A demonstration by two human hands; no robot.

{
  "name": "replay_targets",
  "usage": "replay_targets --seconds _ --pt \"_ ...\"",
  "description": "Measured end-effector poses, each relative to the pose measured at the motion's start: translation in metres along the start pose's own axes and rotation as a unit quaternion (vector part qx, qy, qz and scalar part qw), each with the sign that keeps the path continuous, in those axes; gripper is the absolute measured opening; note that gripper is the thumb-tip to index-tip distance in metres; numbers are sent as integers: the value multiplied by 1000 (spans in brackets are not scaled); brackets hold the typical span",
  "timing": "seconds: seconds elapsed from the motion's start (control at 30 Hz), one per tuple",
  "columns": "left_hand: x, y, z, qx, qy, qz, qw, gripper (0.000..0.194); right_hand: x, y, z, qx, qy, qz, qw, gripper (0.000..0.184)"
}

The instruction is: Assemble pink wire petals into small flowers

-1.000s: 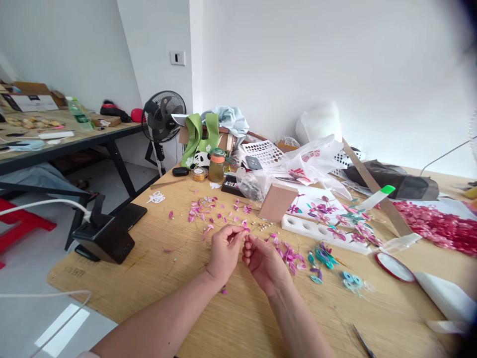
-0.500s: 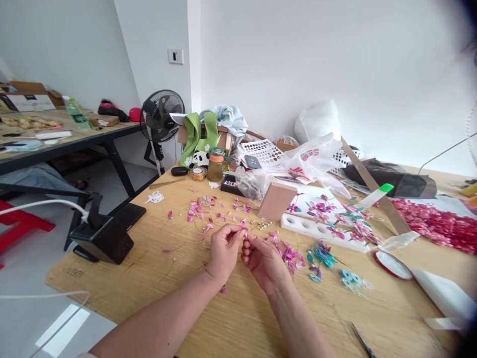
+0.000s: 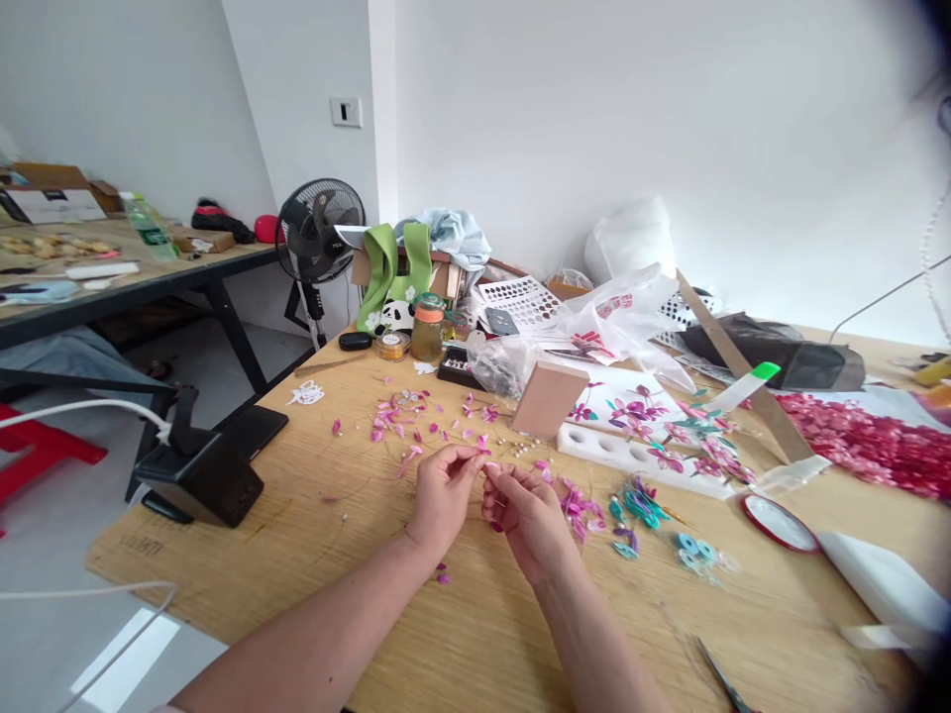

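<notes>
Right hand [image 3: 529, 520] has curled in a bit since the last frame, fingers pinched beside a small pink petal [image 3: 483, 452], can't tell on what. Left hand [image 3: 444, 495] grips that petal above the counter [image 3: 334, 584]. Flower sprays [image 3: 717, 460] by the foam block [image 3: 605, 451] look done, loads of loose petals [image 3: 401, 416] left. Both forearms angle inward

petals [image 3: 578, 509]: pink to magenta | leaf pieces [image 3: 645, 506]: teal | tote bag [image 3: 395, 314]: green, panda print | tabletop [image 3: 312, 555]: tan, wood-grained | pedestal fan [image 3: 321, 233]: black
</notes>
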State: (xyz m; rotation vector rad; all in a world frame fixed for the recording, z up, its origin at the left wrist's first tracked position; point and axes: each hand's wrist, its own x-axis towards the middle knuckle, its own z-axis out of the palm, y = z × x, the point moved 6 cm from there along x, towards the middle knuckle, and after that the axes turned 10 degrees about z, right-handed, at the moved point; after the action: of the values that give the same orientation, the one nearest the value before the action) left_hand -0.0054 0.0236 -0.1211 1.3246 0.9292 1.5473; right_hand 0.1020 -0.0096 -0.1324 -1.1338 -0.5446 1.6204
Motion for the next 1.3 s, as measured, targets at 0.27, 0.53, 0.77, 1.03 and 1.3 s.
replay_targets --seconds 0.27,0.53,0.77,1.03,1.3 --pt "7 1 -5 -3 -8 -32 999 12 -2 -17 -14 -80 71 -84 991 24" --pt "8 12 1 70 -92 61 991 10 -1 -27 -20 -177 96 -112 973 26" --pt "5 16 7 101 -132 79 983 12 1 -23 -17 -177 45 -100 978 28" --pt "5 16 7 111 -144 93 979 12 -4 -30 -14 -152 18 -77 985 27" --pt "6 18 9 131 -165 107 972 12 -4 -35 -17 -197 17 -103 975 23"
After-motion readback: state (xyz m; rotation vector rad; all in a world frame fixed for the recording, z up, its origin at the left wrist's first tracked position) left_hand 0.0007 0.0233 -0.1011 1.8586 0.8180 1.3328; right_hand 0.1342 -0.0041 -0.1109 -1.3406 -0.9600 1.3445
